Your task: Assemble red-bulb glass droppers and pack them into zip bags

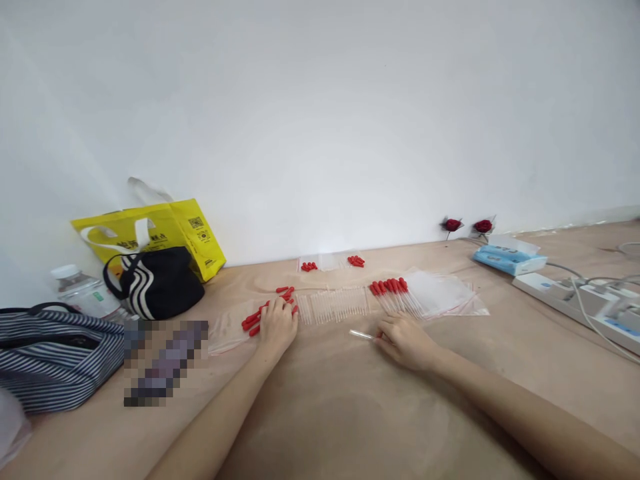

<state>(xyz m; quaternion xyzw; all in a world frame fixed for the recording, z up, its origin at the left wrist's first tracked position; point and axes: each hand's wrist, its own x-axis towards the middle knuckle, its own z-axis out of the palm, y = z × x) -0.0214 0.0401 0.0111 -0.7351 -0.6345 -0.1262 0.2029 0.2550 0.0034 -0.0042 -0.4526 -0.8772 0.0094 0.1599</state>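
My left hand [277,323] rests at a pile of red rubber bulbs [253,321], its fingers curled down with red showing at the fingertips. Which bulb it touches is partly hidden. My right hand [406,339] pinches a thin clear tube [361,335] that points left, just above the table. Between the hands, many clear tubes [333,305] lie side by side in a row. Close beyond my right hand, droppers with red bulbs [389,287] lie together on clear plastic bags [440,293].
Two small groups of red bulbs [356,261] lie on a bag near the wall. At left are a yellow bag [200,233], a black pouch [173,283], a bottle [83,290] and a striped bag [65,360]. At right: a tissue pack [505,260] and a power strip [585,307].
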